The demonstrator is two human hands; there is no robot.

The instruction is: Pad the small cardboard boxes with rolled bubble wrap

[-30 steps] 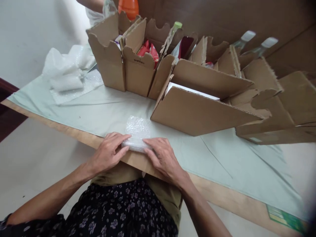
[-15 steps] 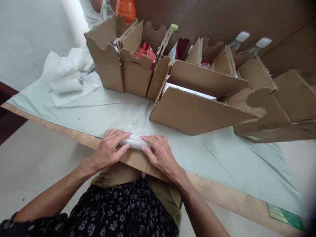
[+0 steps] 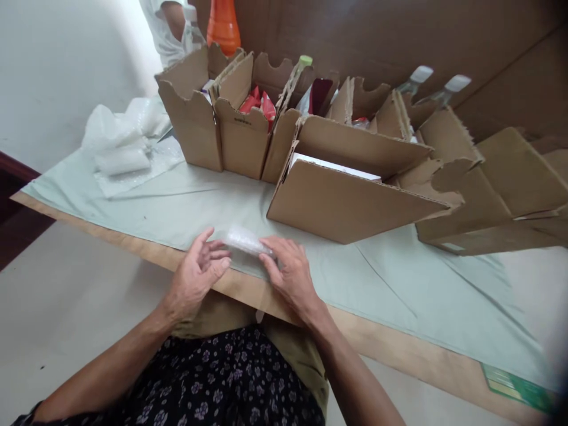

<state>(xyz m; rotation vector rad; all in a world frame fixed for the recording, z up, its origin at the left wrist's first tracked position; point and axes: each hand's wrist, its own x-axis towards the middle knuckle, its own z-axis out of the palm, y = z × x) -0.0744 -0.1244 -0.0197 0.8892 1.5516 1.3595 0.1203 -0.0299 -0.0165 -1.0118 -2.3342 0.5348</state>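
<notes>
A small roll of bubble wrap is at the table's front edge, slightly blurred by motion. Whatever may be inside it cannot be made out. My right hand pinches its right end between thumb and fingers. To the left of the roll, my left hand is open, its palm turned inward and its fingers apart close to the roll's left end.
Cardboard bins with packets and bottles line the back of the green cloth. A wider cardboard bin stands in front. Loose bubble wrap lies at the left. Behind are an orange bottle and another person's arm.
My left hand has come off the bubble wrap roll and turned its palm inward. The roll, held by my right hand, has tilted, its left end now farther from me.
</notes>
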